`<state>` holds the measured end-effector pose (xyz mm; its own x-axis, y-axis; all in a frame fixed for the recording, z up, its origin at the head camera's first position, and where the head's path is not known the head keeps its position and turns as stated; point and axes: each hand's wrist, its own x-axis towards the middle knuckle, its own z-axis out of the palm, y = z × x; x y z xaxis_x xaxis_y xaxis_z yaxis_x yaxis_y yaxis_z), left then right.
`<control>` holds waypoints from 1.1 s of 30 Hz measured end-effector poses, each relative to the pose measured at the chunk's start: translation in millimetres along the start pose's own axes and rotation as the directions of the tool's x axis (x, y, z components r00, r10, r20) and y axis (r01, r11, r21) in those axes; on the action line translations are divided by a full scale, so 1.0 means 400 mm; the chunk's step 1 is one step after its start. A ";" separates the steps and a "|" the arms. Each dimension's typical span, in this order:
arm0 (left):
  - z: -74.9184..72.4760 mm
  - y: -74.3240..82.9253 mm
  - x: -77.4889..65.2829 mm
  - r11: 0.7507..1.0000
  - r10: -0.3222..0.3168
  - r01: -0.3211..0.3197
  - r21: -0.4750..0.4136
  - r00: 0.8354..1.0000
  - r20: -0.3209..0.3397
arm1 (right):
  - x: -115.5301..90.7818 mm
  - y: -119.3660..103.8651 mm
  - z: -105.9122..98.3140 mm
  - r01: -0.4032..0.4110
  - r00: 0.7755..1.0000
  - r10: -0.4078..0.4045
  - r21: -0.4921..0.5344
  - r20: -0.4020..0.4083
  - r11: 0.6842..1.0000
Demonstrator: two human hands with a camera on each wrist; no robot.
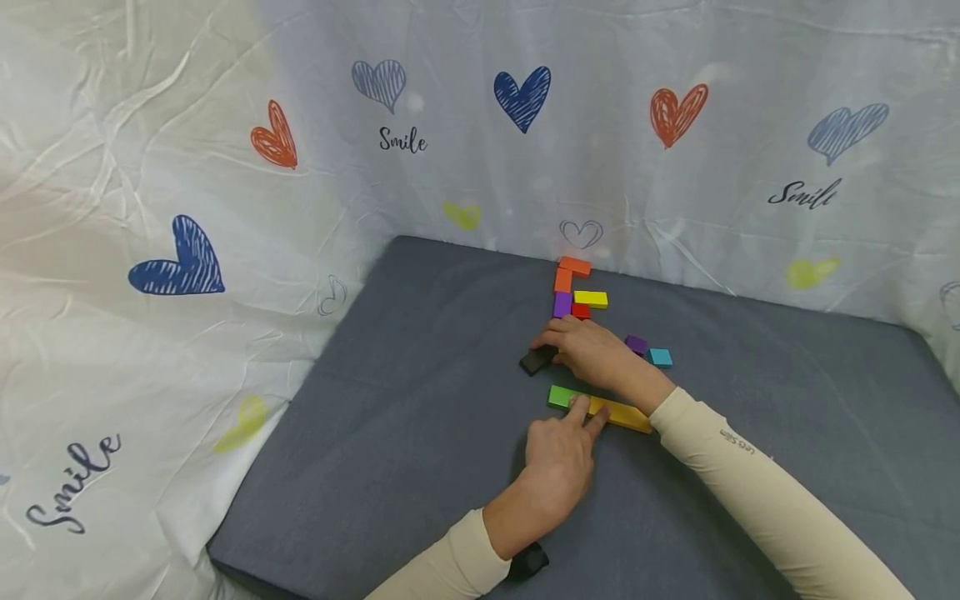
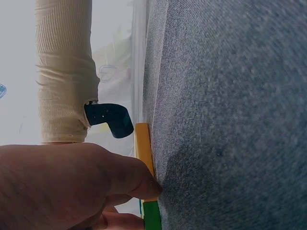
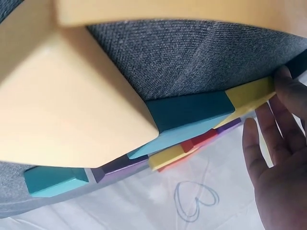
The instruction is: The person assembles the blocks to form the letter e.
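In the head view, my left hand [image 1: 558,467] pinches the orange-yellow block [image 1: 630,417] near where its end meets a green block [image 1: 561,397]. The left wrist view shows the thumb against the near side of that orange-yellow block [image 2: 143,143], beside the green block [image 2: 152,216]. Farther back, my right hand [image 1: 592,350] grips a black block [image 1: 537,361] between thumb and fingers. That black block [image 3: 298,63] adjoins a yellow block [image 3: 252,98], which meets a teal block [image 3: 192,112] in the right wrist view. The right hand hides most of this row in the head view.
Beyond the right hand stand two orange blocks [image 1: 575,266], a purple block [image 1: 562,305], a yellow block [image 1: 591,299] and a red block [image 1: 581,312]. Another purple block [image 1: 636,344] and a light-blue block [image 1: 660,358] lie rightward. A printed cloth [image 1: 600,167] borders the grey surface [image 1: 420,375].
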<state>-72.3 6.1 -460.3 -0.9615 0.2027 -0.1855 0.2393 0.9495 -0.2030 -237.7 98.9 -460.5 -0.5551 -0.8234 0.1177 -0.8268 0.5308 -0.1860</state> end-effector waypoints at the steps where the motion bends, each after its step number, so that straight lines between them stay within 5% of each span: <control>1: 0.000 0.000 -0.001 1.000 -0.001 0.001 0.001 1.000 -0.001 | -0.002 0.000 -0.003 -0.001 1.000 0.001 0.007 0.001 1.000; 16: 0.000 0.007 0.006 1.000 0.003 -0.004 0.022 1.000 0.014 | -0.102 0.021 -0.076 -0.077 0.994 0.080 0.055 -0.068 0.996; 25: -0.008 0.008 0.008 1.000 0.005 -0.005 -0.009 0.998 0.056 | -0.198 0.015 -0.130 -0.225 0.974 0.227 0.083 -0.017 0.971; 33: -0.007 0.009 0.009 1.000 0.007 -0.006 -0.025 0.999 0.040 | -0.285 0.014 -0.151 -0.237 0.971 0.234 0.093 0.043 0.967</control>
<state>-75.1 11.0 -459.0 -0.9537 0.1996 -0.2250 0.2417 0.9538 -0.1782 -184.3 208.0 -416.1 -0.7290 -0.6839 0.0292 -0.6594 0.6902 -0.2981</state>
